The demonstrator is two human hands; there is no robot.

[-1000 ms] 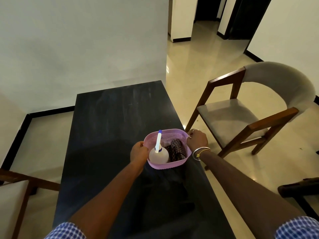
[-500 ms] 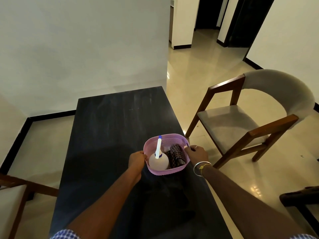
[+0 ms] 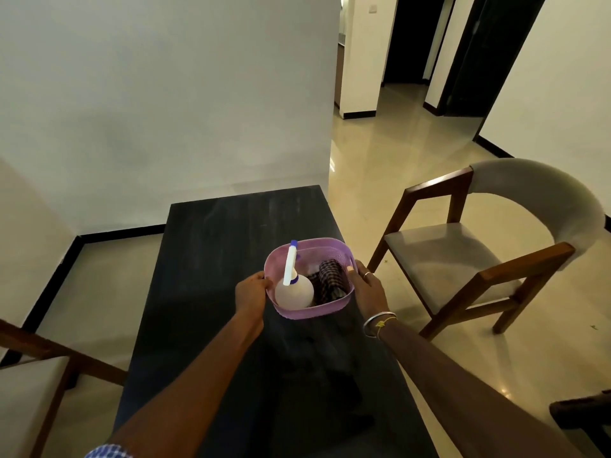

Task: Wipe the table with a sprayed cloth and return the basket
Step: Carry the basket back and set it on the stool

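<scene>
A pink plastic basket (image 3: 314,312) rests on the dark table (image 3: 211,259), near its right edge. Inside stand a white spray bottle (image 3: 294,292) with a blue-tipped nozzle and, beside it on the right, a folded dark checked cloth (image 3: 330,279). My left hand (image 3: 251,292) grips the basket's left rim. My right hand (image 3: 365,287) lies against the right rim with the fingers spread along it; a ring and bangles show on it.
A wooden chair with a grey seat (image 3: 463,259) stands right of the table. Another chair (image 3: 29,375) is at the lower left. A white wall (image 3: 165,94) rises behind the table's far end. A dark furniture edge (image 3: 582,411) shows at the lower right.
The basket has come down and settled on the table near my body. My right hand's fingers have loosened from a closed grip to lying along the rim. The camera has tilted up.
</scene>
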